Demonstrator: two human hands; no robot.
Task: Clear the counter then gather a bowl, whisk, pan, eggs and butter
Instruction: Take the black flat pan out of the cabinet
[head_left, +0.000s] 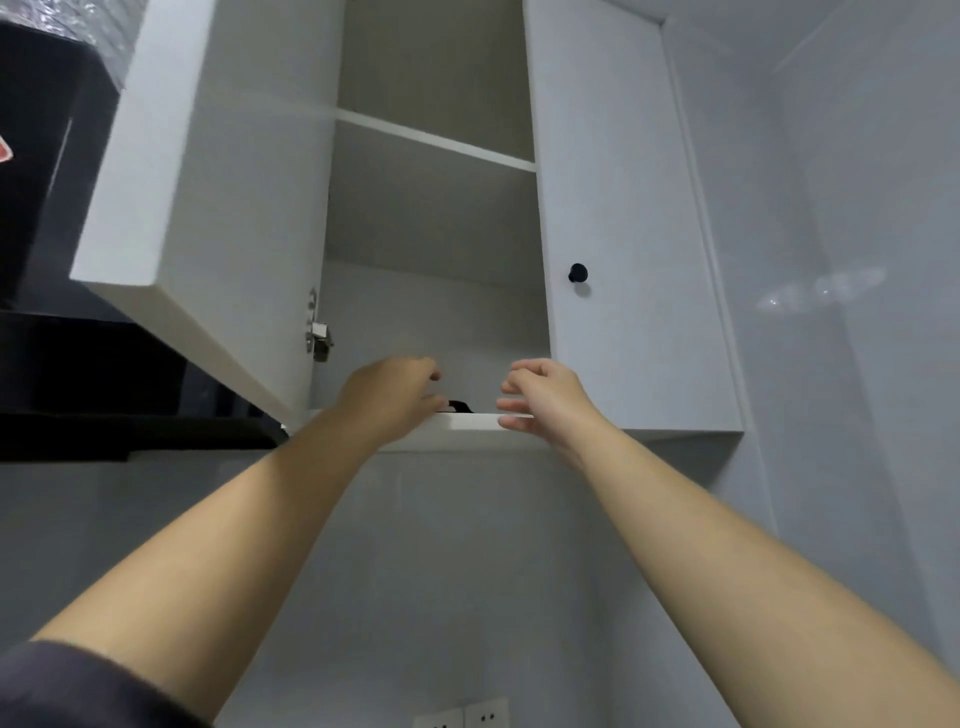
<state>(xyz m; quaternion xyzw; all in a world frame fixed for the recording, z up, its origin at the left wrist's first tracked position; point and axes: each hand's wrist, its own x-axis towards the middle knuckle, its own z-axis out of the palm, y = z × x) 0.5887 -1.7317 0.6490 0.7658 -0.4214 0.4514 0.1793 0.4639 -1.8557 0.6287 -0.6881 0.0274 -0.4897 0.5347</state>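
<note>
I look up at a white wall cabinet (623, 208) whose left door (208, 182) is swung open. Both my arms reach up to its bottom shelf (467, 422). My left hand (395, 387) is at the shelf's front edge with fingers loosely curled and a gap between fingers and thumb. Just right of its thumb, a small part of a black object (460, 406) shows above the shelf edge; the rest is hidden and I cannot tell what it is. My right hand (540, 395) hovers at the shelf edge with relaxed, spread fingers, holding nothing.
The upper shelf (436, 137) shows nothing from below. The right door (623, 312) is closed, with a black knob (577, 272). A black range hood (62, 364) hangs to the left. Wall sockets (462, 717) sit low on the grey wall.
</note>
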